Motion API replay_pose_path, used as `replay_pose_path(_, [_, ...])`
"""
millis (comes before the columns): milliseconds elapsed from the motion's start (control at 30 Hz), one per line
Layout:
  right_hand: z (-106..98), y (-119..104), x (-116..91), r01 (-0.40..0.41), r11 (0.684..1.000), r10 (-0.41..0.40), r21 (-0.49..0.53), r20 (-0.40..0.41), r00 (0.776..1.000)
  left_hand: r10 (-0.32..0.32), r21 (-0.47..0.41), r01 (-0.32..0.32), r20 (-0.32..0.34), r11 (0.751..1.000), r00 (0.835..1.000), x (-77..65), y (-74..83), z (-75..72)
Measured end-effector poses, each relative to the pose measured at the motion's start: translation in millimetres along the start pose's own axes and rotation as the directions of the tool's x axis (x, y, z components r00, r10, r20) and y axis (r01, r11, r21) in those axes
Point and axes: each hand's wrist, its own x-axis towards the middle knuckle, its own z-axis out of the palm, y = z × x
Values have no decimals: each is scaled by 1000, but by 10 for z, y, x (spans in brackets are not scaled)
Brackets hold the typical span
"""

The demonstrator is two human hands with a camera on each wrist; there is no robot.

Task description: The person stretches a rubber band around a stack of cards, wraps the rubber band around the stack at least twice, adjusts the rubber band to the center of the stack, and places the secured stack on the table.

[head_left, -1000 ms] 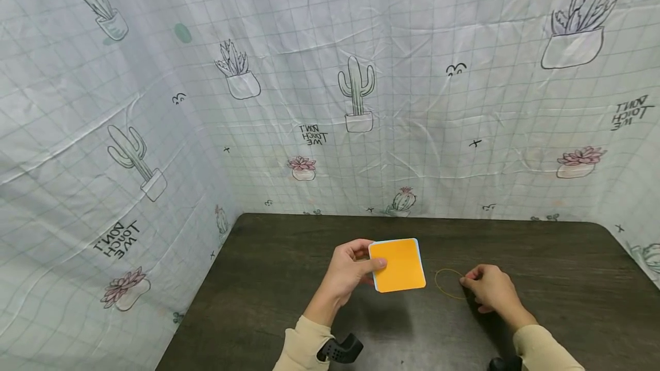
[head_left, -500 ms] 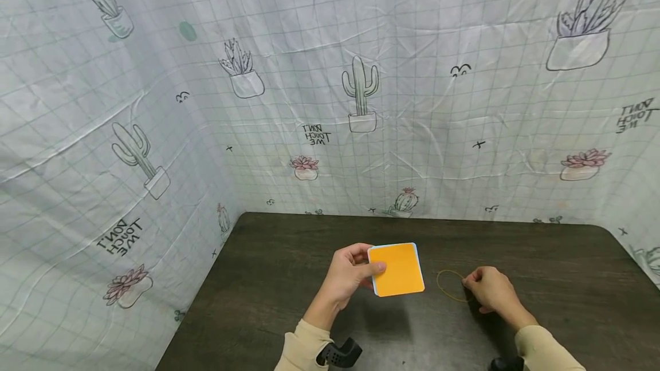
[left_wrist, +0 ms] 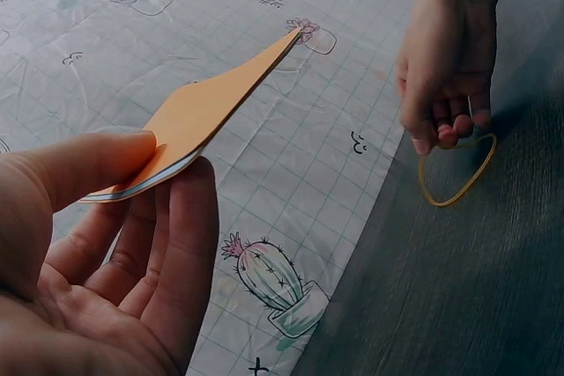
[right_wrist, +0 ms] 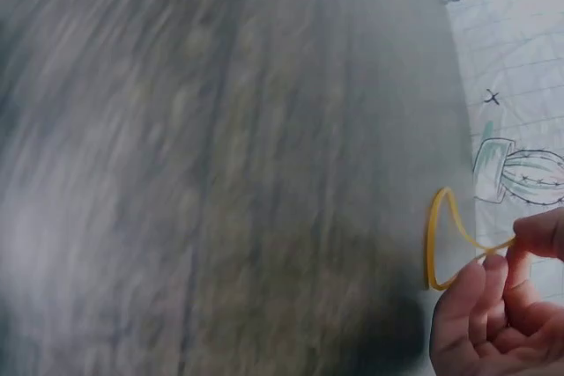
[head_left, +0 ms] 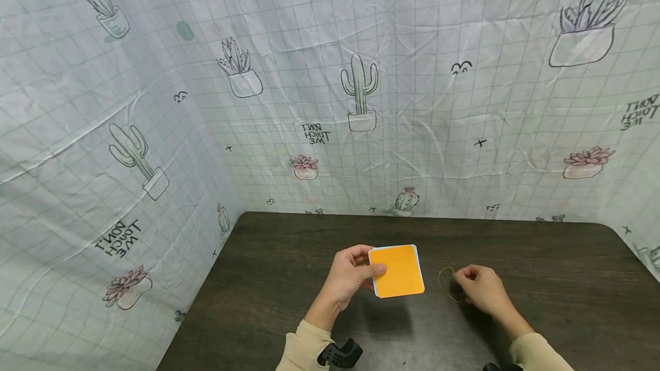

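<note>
My left hand (head_left: 346, 279) pinches a thin stack of square cards (head_left: 398, 272) at its left side, thumb on the orange top face and fingers underneath. The cards have rounded corners, and a thin white and blue edge shows below the orange in the left wrist view. To the right, my right hand (head_left: 483, 289) pinches a yellow rubber band (right_wrist: 432, 239) between thumb and fingers. The band hangs as a loose loop on the side toward the cards, apart from them. Both hands are held above the dark table.
The dark wood-grain table (head_left: 289, 256) has rounded far corners. A pale grid-patterned cloth (head_left: 309, 73) printed with cactus drawings hangs behind it and along both sides. Black wrist devices (head_left: 340, 354) sit at the sleeves.
My right hand has shifted slightly left, toward the cards, and turned a little; the rubber band's loop looks narrower. The left hand and cards have sunk slightly in view.
</note>
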Motion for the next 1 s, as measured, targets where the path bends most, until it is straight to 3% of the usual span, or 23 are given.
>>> replay_pose_path(167, [21,-49,6,-34,989,28,141,42,999,-11,-5,11,0,1000,1000,2,3,20])
replay_pose_path(300, [26,-94,4,-99,945,76,312,87,993,-18,-7,18,2,1000,1000,9,0,33])
replay_pose_path(567, [-8,-108,7,-139,905,122,401,68,990,-18,-9,19,10,1000,1000,16,-22,39])
replay_pose_path(667, [-13,-120,4,-146,850,119,506,85,989,-19,-13,19,12,1000,1000,12,-29,39])
replay_pose_path(800, [-23,-143,-8,-125,747,70,653,110,991,-19,-12,19,11,1000,1000,8,-33,43])
replay_pose_path(933, [-36,-134,-42,-86,711,5,698,117,993,-22,-13,22,10,1000,1000,3,-35,48])
replay_pose_path(1000, [-44,-116,-55,-55,688,-68,724,139,988,-23,-19,24,10,1000,1000,2,-38,51])
